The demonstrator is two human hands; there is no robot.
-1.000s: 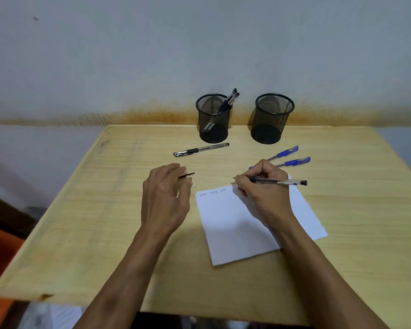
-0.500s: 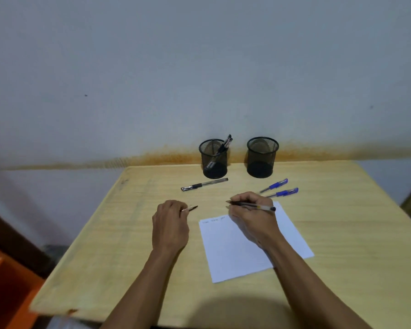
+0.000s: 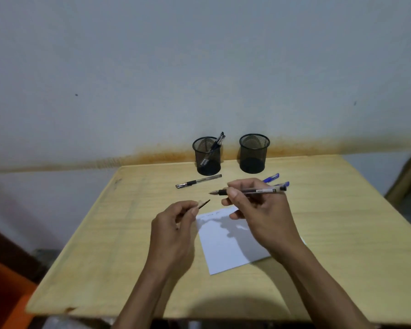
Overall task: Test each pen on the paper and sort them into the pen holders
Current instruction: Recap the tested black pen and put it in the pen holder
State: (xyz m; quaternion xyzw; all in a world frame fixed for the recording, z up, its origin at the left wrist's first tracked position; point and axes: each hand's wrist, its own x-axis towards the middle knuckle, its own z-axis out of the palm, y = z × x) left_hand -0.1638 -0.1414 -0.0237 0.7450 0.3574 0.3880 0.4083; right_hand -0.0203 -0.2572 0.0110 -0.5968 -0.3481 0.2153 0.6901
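My right hand (image 3: 261, 214) holds an uncapped black pen (image 3: 254, 191) level above the white paper (image 3: 226, 243), tip pointing left. My left hand (image 3: 173, 229) pinches the pen's cap (image 3: 203, 203), a little left of the pen tip. Small scribbles mark the paper's top edge. The left mesh pen holder (image 3: 208, 156) at the table's back contains black pens; the right mesh holder (image 3: 254, 153) looks empty. A capped black pen (image 3: 198, 181) lies in front of the left holder. Two blue pens (image 3: 272, 178) lie behind my right hand, partly hidden.
The wooden table (image 3: 342, 233) stands against a grey wall with a rust-coloured stain line. An orange object (image 3: 3, 295) sits on the floor at the left. A wooden frame (image 3: 403, 181) shows at the right edge.
My right hand has lifted the pen off the paper and now holds it level in the air. My left hand has risen with the cap. The camera has tilted up and back.
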